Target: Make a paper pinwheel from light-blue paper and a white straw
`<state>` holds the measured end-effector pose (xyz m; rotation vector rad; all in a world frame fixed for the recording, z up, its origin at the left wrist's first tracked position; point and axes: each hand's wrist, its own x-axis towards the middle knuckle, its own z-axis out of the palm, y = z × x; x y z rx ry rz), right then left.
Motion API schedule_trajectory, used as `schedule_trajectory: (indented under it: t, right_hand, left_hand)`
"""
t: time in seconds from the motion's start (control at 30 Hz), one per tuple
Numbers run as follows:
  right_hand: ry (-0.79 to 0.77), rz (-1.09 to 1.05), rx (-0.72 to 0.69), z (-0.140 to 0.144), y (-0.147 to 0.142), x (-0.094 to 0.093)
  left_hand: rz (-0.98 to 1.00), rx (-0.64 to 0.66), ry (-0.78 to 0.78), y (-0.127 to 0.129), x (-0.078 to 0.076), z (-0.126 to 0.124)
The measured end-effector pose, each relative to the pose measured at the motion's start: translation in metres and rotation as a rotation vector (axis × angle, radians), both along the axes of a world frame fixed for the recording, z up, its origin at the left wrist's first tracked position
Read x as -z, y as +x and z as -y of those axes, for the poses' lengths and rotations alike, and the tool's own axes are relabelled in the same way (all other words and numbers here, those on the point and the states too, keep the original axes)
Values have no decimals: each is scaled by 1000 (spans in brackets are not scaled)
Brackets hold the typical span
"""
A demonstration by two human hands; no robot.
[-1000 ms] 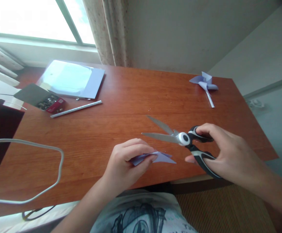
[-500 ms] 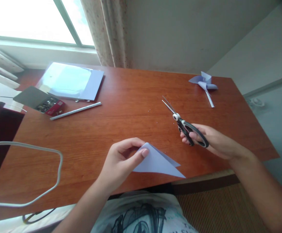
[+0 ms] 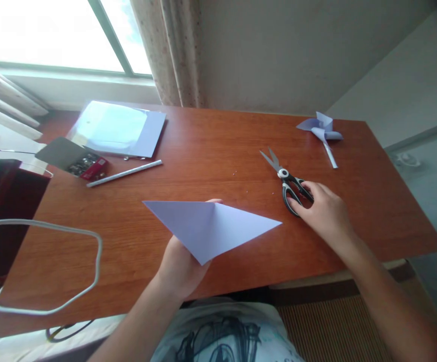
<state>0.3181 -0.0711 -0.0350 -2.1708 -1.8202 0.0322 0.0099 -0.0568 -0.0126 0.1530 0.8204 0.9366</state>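
Note:
A pale lilac sheet of paper (image 3: 229,229) with a crease down its middle spreads into a wide triangular shape over the front of the table. My left hand (image 3: 183,266) holds it from underneath, so most of the fingers are hidden behind it. To the right, my right hand (image 3: 322,206) grips the black-and-white handles of a pair of scissors (image 3: 284,174). The blades are parted and point away from me; the scissors appear to lie on or just above the tabletop.
A paper pinwheel (image 3: 322,131) lies at the back right of the wooden table (image 3: 203,151). At the back left are a flat package (image 3: 120,130), a small open box (image 3: 86,166) of metal pieces and a paper stick (image 3: 124,174). A white cable (image 3: 98,261) loops at the left.
The folded paper has spread open in my left hand, which has turned beneath it. My right hand has turned and lowered the scissors, and their blades have parted wider.

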Motion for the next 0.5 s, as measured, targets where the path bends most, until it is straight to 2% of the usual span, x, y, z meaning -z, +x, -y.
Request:
schedule_trajectory:
  t: [0.2, 0.4, 0.5]
  right_hand:
    - [-12, 107, 43, 0, 12, 10]
    - [-19, 102, 1, 0, 15, 15]
    - [-31, 119, -34, 2, 12, 9]
  left_hand:
    - [89, 12, -77, -1, -8, -1]
    - [272, 100, 35, -7, -7, 4]
    - [326, 120, 78, -10, -4, 7]
